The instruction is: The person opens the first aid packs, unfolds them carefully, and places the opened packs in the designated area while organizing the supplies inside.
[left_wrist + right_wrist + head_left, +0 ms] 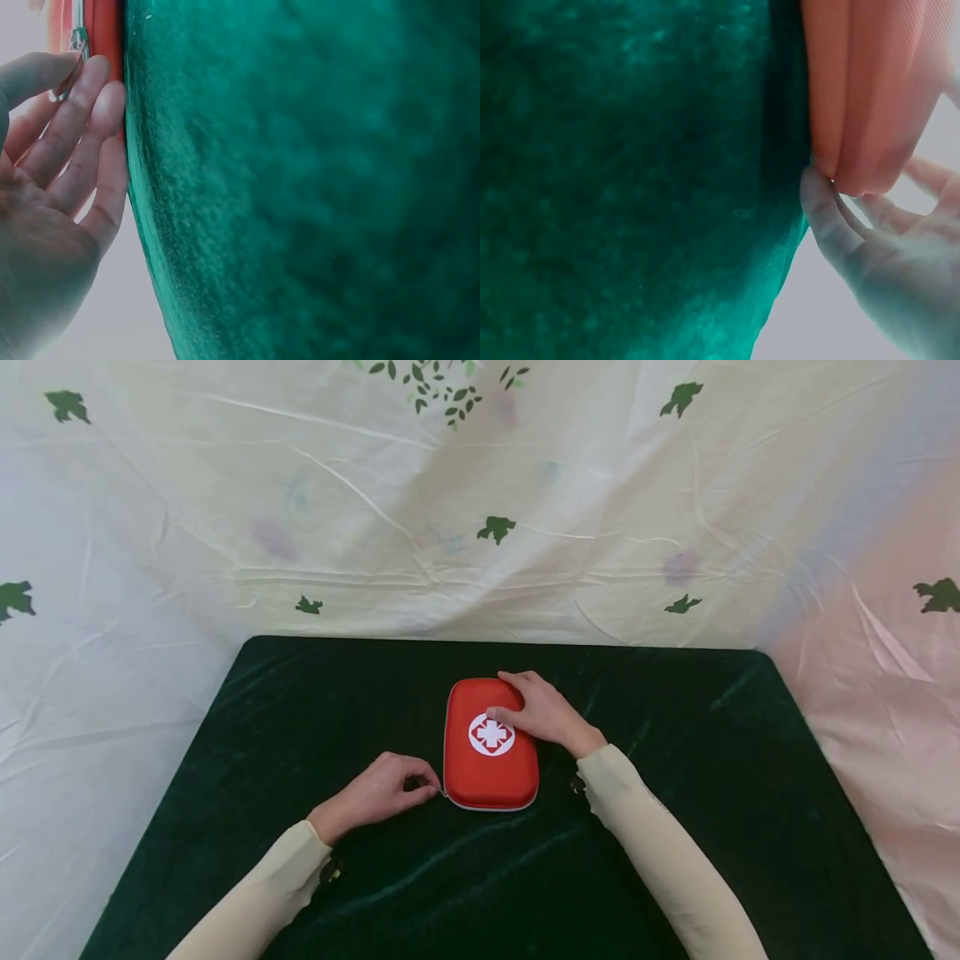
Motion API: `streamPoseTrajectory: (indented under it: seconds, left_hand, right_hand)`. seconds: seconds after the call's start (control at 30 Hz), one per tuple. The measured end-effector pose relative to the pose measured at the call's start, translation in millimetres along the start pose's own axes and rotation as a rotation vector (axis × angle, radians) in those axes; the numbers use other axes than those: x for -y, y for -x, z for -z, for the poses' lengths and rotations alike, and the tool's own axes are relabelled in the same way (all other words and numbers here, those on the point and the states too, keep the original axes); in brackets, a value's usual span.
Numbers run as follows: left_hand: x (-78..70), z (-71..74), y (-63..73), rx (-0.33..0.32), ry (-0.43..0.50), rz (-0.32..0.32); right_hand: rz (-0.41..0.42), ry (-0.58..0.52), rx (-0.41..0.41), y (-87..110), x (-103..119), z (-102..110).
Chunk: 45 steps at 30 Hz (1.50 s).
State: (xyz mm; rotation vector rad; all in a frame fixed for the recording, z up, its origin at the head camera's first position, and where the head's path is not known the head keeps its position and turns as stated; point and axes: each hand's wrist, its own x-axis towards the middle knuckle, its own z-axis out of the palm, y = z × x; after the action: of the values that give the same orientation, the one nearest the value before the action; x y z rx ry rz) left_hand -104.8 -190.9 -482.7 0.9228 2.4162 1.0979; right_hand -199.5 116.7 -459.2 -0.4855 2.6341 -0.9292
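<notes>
A red first-aid case (491,781) with a white cross emblem lies flat on the dark green cloth, its pale zipper line running round the edge. At its near left corner my left hand (386,789) pinches the zipper pull (66,86) between thumb and index finger; in the left wrist view the metal slider (78,37) sits at the top of that pull. My right hand (546,710) holds the case at its far right side, thumb on the lid near the emblem and fingers at the edge. The right wrist view shows its fingertips (821,199) against the case's end.
Green velvet cloth (360,693) covers the table, with a few soft creases. Behind it and at both sides hangs a pale curtain (585,560) printed with green leaves and birds.
</notes>
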Motion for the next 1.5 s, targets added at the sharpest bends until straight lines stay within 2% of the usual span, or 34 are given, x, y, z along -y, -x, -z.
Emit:
streamPoseTrajectory:
  seconds: [0.13, 0.53, 0.77, 0.97, 1.2, 1.5]
  left_hand:
    - [-10.2, 4.3, -0.2, -0.020, -0.020, 0.081]
    - [-2.9, 13.5, -8.6, -0.146, 0.005, 0.172]
    - [-1.8, 18.2, -19.8, -0.204, 0.000, 0.203]
    - [-1.7, 20.5, -31.6, -0.259, 0.013, 0.230]
    - [-0.4, 21.3, -46.0, -0.352, 0.016, 0.251]
    - [3.5, 20.6, -67.7, -0.407, 0.043, 0.268]
  right_hand:
    - [-0.039, -0.037, -0.012, 7.3, -2, 5]
    - [-0.107, -0.027, -0.064, 40.4, -16, 27]
    - [-0.127, -0.070, -0.092, 59.6, -32, 30]
    - [-0.162, -0.097, -0.064, 74.1, -44, 28]
    - [-0.190, -0.161, -0.042, 89.7, -49, 26]
    - [-0.249, -0.221, -0.011, 101.7, -52, 24]
